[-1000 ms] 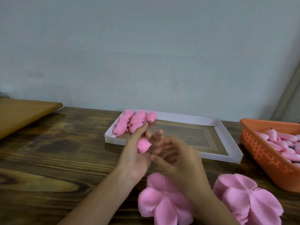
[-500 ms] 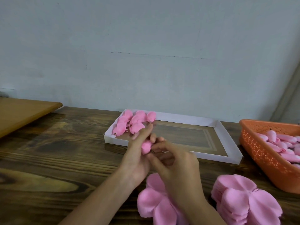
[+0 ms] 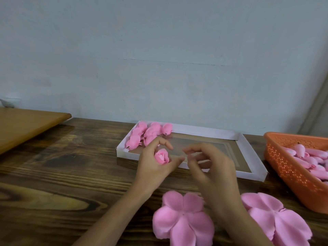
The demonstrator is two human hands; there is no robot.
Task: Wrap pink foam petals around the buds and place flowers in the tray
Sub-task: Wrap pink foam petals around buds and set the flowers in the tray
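Observation:
My left hand (image 3: 154,167) grips a small wrapped pink foam flower (image 3: 161,156), its opening turned toward me. My right hand (image 3: 211,167) hovers just to the right of it with curled fingers and holds nothing that I can see. Behind both hands lies the shallow white tray (image 3: 246,153) with several finished flowers (image 3: 147,134) piled in its far left corner. A flat pink petal piece (image 3: 182,222) lies on the table below my hands, and a stack of petal pieces (image 3: 276,219) lies to its right.
An orange plastic basket (image 3: 291,171) with several pink buds (image 3: 312,160) stands at the right edge. A lighter wooden board (image 3: 26,126) sits at the far left. The dark wooden table (image 3: 71,174) ends at a pale wall behind the tray.
My right hand has let go of the flower and drawn away to the right. The flower stays in my left hand, now turned so its opening shows.

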